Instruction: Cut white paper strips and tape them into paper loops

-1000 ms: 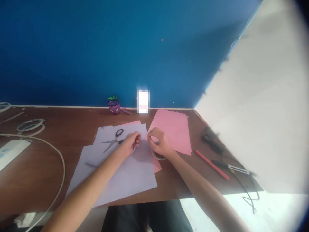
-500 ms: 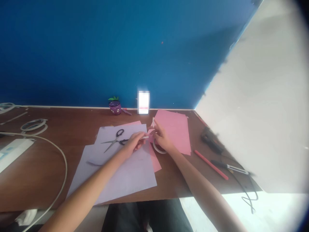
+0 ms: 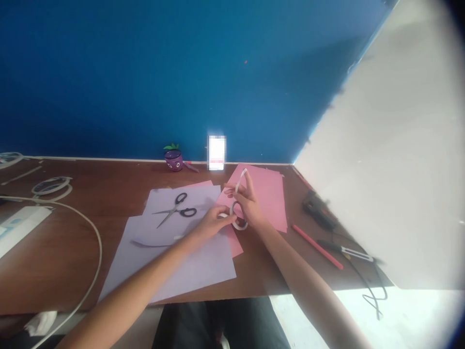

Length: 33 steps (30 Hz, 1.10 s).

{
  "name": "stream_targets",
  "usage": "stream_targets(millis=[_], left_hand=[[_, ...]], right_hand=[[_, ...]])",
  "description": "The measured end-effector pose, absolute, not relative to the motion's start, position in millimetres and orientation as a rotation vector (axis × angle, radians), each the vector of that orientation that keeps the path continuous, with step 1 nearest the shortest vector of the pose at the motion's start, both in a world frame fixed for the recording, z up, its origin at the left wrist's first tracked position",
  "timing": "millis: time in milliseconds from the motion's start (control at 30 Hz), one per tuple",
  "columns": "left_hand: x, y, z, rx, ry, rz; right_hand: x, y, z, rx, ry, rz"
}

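Note:
My left hand (image 3: 214, 224) reaches across the pale lilac paper (image 3: 181, 252) and pinches the near edge of a white tape roll (image 3: 238, 219). My right hand (image 3: 247, 201) holds that roll from the far side, with a strip of tape (image 3: 240, 180) pulled upward between its raised fingers. The roll hovers over the edge of a pink sheet (image 3: 267, 198). Black-handled scissors (image 3: 176, 209) lie on the lilac paper to the left of both hands.
A brown table (image 3: 90, 218) carries two tape rolls (image 3: 51, 186) and a white cable (image 3: 92, 237) at the left. A red pencil (image 3: 317, 246), a black tool (image 3: 319, 211) and a cutter (image 3: 348, 251) lie at the right. A purple pot (image 3: 173, 158) stands by the blue wall.
My left hand moved right from near the scissors to the tape roll. My right hand lifted and drew a strip of tape upward.

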<state>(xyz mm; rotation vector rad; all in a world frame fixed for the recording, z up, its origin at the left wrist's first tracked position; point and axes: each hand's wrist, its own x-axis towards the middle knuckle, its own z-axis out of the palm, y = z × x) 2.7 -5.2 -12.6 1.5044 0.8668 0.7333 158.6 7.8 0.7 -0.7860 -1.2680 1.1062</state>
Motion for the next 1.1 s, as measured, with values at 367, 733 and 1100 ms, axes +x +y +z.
stream_targets(millis=[367, 733, 1100], left_hand=[[-5, -4, 2, 1.635, 0.978, 1.097], [-13, 2, 7, 1.818, 1.096, 1.086], [-15, 7, 4, 2.085, 1.125, 1.020]], right_hand=[[147, -18, 22, -0.635, -1.499, 1.268], [163, 0, 11, -0.801, -1.241, 1.034], [155, 2, 5, -0.820, -1.392, 1.308]])
